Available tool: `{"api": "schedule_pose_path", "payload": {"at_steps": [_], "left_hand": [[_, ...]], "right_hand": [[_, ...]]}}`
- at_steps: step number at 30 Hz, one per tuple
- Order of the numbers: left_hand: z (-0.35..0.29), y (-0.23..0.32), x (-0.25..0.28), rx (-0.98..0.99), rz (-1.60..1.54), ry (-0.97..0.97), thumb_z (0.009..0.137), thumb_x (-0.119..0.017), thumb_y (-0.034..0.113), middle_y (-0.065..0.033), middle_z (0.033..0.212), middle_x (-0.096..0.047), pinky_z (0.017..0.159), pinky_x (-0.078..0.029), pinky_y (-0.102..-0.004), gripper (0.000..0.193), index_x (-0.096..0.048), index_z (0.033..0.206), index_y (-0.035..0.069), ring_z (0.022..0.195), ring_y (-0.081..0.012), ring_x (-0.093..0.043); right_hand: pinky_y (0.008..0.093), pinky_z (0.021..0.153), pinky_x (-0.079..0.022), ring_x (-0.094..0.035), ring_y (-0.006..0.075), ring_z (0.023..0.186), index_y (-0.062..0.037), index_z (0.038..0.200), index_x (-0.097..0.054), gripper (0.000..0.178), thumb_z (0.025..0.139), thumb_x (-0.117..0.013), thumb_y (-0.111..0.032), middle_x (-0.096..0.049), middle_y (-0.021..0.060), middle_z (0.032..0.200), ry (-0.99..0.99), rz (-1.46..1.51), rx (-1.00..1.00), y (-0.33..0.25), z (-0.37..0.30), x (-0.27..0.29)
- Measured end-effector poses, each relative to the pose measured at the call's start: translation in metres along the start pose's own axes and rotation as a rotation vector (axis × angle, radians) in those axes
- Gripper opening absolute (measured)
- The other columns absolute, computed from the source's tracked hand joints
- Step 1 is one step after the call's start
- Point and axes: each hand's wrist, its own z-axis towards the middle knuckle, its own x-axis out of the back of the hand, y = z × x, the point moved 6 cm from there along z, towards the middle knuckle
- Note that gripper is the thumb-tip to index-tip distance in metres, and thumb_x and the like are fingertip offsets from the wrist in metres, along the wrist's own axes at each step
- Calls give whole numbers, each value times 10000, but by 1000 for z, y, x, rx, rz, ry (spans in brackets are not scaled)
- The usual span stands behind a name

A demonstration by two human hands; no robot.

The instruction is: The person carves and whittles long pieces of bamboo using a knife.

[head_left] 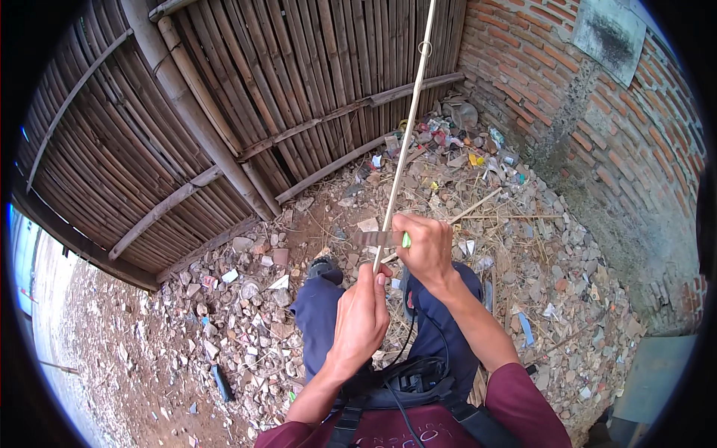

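A long, thin, pale strip that looks like split bamboo [404, 142] runs up and away from me toward the top of the head view. My left hand [364, 311] is closed round its near end, thumb and fingers pinching it. Just above, my right hand [424, 243] grips a knife by its green handle [406, 240]. The dark knife blade [370, 238] points left and lies across the strip, blurred. Most of the handle is hidden in my fist. A small ring shape [425, 49] shows on the strip far up.
A wall of bamboo slats [299, 82] stands ahead and left, a brick wall [605, 149] to the right. Stones and broken rubble [246, 313] cover the ground, with litter [448, 138] heaped in the far corner. Black cables [407, 336] hang between my knees.
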Motion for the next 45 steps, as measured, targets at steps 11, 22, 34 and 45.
{"api": "schedule_pose_path", "payload": {"at_steps": [11,22,34,45], "left_hand": [[4,-1,-11,-13,25,-22,1134,-497,94,-284,786,-620,641,-451,-564,146,-495,1182,-44,727,-526,-622],[9,4,-13,-21,-22,-63,1143,-479,101,-311,736,-612,596,-425,-595,154,-448,1132,-50,690,-557,-607],[5,5,-15,-116,427,151,1105,-543,118,-279,720,-680,509,-482,-621,160,-475,1205,13,622,-512,-667],[13,2,-10,-106,483,159,1085,-541,76,-271,756,-696,513,-498,-602,109,-475,1152,21,639,-500,-679]], "right_hand": [[460,570,-527,-700,359,646,-56,827,-728,82,853,-708,-131,-718,126,771,-7,22,-8,-2,-7,3],[464,539,-514,-713,328,627,-81,859,-755,148,828,-780,-223,-704,86,751,26,67,-1,-7,-14,-2],[464,551,-512,-677,380,621,-59,814,-712,81,874,-712,-113,-701,124,743,22,19,-36,-8,-3,4],[473,576,-550,-738,352,673,-111,910,-743,89,822,-756,-107,-744,123,780,10,-31,-74,5,9,-8]]}}
